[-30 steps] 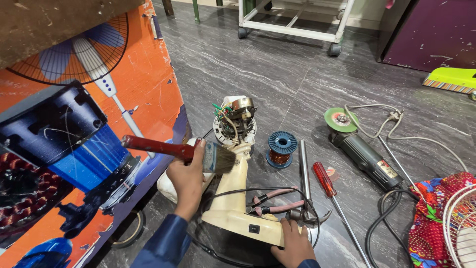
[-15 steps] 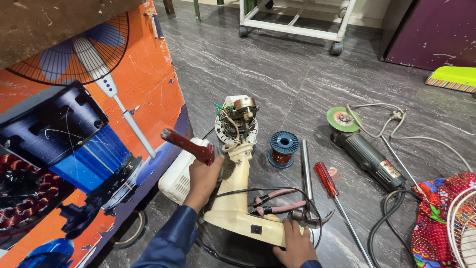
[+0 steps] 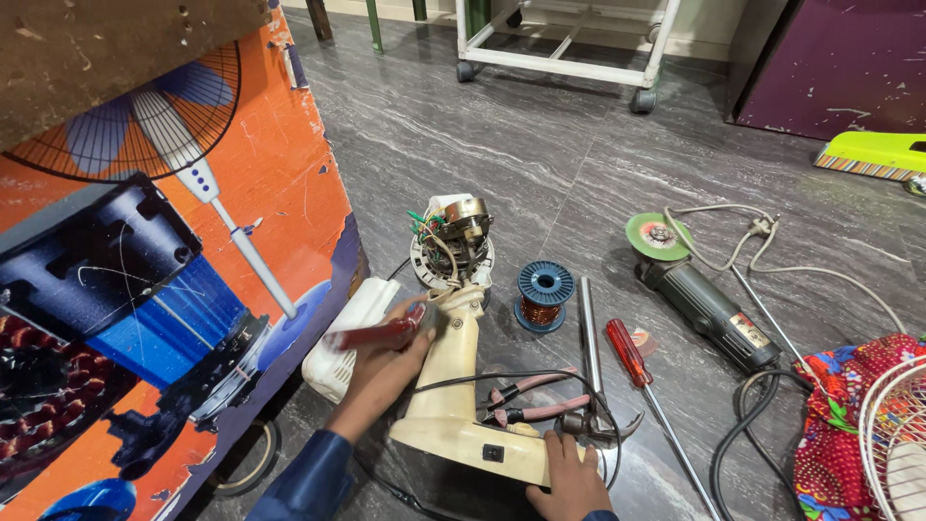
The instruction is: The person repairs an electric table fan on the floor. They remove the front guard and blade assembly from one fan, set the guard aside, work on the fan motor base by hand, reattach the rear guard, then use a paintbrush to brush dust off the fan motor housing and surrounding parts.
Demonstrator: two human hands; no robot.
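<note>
A cream table-fan body (image 3: 446,386) lies on the grey floor, its bare motor (image 3: 453,243) with loose wires at the far end. My left hand (image 3: 381,371) grips a red-handled tool (image 3: 371,334) and rests against the fan's neck. The tool's tip is hidden. My right hand (image 3: 569,478) presses on the fan's base near a black cord. A white plastic cover (image 3: 340,340) lies just left of my left hand.
A big orange fan carton (image 3: 164,289) stands at the left. Right of the fan lie pink-handled pliers (image 3: 526,400), a hammer (image 3: 590,357), a copper wire spool (image 3: 543,294), a red screwdriver (image 3: 641,381), an angle grinder (image 3: 699,289) and patterned cloth (image 3: 849,434). A wheeled white frame (image 3: 559,48) stands behind.
My left hand has swung the red-handled tool down from a raised position at the left until it lies beside the fan's neck. My right hand has stayed on the base.
</note>
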